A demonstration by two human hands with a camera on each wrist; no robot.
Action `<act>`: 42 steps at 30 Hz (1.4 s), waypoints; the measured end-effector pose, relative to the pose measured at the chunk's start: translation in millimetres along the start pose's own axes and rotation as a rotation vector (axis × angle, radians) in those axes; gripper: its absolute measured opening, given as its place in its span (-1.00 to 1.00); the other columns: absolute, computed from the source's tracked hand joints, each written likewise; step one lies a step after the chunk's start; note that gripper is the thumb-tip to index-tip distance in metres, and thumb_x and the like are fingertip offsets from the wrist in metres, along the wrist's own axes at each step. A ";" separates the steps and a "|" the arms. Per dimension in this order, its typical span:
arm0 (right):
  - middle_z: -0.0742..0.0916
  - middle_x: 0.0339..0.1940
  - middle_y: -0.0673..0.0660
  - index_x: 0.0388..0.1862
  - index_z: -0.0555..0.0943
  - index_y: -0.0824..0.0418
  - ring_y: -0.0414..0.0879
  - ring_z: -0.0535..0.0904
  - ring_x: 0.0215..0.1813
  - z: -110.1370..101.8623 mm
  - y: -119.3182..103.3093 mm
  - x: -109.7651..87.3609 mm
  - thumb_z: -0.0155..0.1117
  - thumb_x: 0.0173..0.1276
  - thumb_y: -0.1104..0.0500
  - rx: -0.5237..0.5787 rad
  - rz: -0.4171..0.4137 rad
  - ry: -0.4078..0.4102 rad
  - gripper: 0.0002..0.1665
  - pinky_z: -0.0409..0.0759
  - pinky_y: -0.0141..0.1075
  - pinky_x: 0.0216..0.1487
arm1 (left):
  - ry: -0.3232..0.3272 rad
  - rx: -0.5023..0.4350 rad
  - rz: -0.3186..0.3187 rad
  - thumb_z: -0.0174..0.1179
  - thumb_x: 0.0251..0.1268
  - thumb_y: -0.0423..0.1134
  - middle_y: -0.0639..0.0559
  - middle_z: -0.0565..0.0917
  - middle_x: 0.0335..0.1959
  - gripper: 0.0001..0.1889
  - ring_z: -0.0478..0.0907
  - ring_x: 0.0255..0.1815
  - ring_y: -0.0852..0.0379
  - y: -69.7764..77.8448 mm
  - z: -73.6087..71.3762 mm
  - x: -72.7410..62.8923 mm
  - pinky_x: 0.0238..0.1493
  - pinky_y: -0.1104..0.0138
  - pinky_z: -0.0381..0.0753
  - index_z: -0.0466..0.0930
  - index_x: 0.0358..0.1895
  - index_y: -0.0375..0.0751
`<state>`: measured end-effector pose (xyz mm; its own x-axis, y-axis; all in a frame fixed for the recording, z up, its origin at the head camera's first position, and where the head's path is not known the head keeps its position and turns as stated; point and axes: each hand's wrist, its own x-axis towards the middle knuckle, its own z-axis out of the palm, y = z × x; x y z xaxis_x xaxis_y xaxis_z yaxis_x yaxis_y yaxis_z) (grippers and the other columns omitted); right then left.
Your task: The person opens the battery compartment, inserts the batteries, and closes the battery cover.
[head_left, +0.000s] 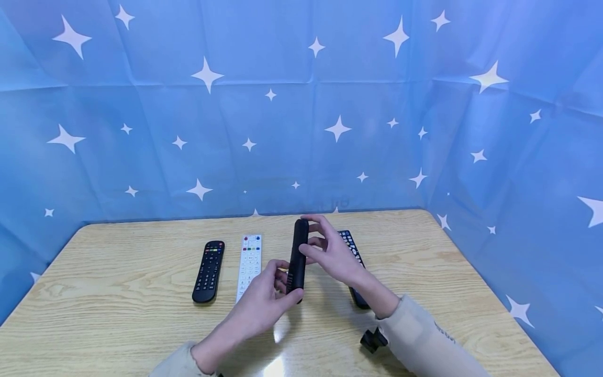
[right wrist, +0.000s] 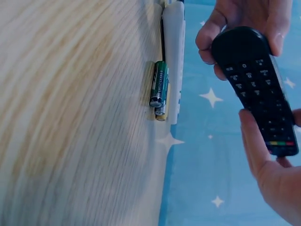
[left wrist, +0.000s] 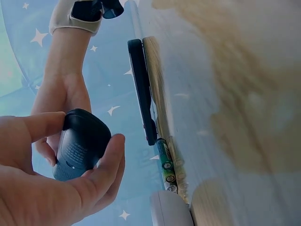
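Both hands hold a black remote control [head_left: 297, 256] above the table, tilted with its narrow side toward the head view. My left hand [head_left: 261, 301] grips the near, rounded end between thumb and fingers. At the far end, my right hand [head_left: 336, 256] pinches the remote by its edges. Keypad buttons and a coloured row show on the remote [right wrist: 258, 89] in the right wrist view. Its back [left wrist: 80, 146], with small print, faces the left wrist camera. Several green batteries [right wrist: 159, 87] lie on the table, hidden in the head view.
A black remote [head_left: 209, 272] lies at the left, with a white remote [head_left: 249, 256] beside it, partly behind my left hand. Another dark remote [head_left: 350, 243] lies under my right forearm. A blue star-patterned curtain [head_left: 301, 131] hangs behind the wooden table [head_left: 118, 272].
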<state>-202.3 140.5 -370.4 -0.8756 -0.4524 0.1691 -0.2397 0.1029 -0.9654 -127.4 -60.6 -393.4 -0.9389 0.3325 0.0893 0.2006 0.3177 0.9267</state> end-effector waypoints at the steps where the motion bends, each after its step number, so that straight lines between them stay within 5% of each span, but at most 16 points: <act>1: 0.50 0.26 0.35 0.56 0.23 0.11 0.17 0.63 0.09 -0.2 -0.3 0.0 0.25 0.51 0.27 -0.008 -0.006 0.005 -0.28 0.74 -0.05 -0.09 | 0.008 0.005 0.004 0.38 0.37 -0.17 -0.03 0.59 -0.19 -0.42 0.59 -0.22 0.07 -0.1 0.0 -0.3 -0.28 0.32 0.62 0.35 0.28 -0.37; 10: 0.63 0.15 0.31 0.51 0.36 0.15 0.15 0.62 0.13 -2.0 -4.1 1.6 0.24 0.51 0.26 -0.009 -0.007 0.033 -0.37 0.72 -0.10 -0.03 | 0.034 -0.002 -0.015 0.46 0.28 -0.10 -0.04 0.57 -0.21 -0.39 0.56 -0.25 0.07 -1.9 -0.2 -0.3 -0.26 0.31 0.62 0.33 0.22 -0.29; 28: 0.61 0.17 0.33 0.46 0.39 0.30 0.09 0.68 0.11 -6.8 -5.9 1.7 0.26 0.49 0.31 0.122 0.091 0.066 -0.40 0.73 -0.10 -0.05 | 0.040 -0.051 -0.022 0.49 0.21 -0.29 -0.07 0.56 -0.14 -0.35 0.59 -0.23 0.06 0.0 -1.0 0.4 -0.24 0.30 0.66 0.32 0.27 -0.30; 42: 0.65 0.12 0.33 0.41 0.45 0.30 0.13 0.71 0.03 -8.6 -3.9 2.0 0.28 0.47 0.32 0.142 0.122 0.066 -0.44 0.75 0.05 -0.13 | 0.032 -0.022 0.004 0.50 0.20 -0.31 -0.03 0.57 -0.16 -0.37 0.60 -0.26 0.08 1.2 -2.1 0.0 -0.28 0.31 0.65 0.34 0.25 -0.27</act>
<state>-206.8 146.9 -364.5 -0.9214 -0.3843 0.0574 -0.0726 0.0251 -0.9970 -127.7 -62.0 -391.5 -0.9466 0.3053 0.1038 0.1982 0.2969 0.9341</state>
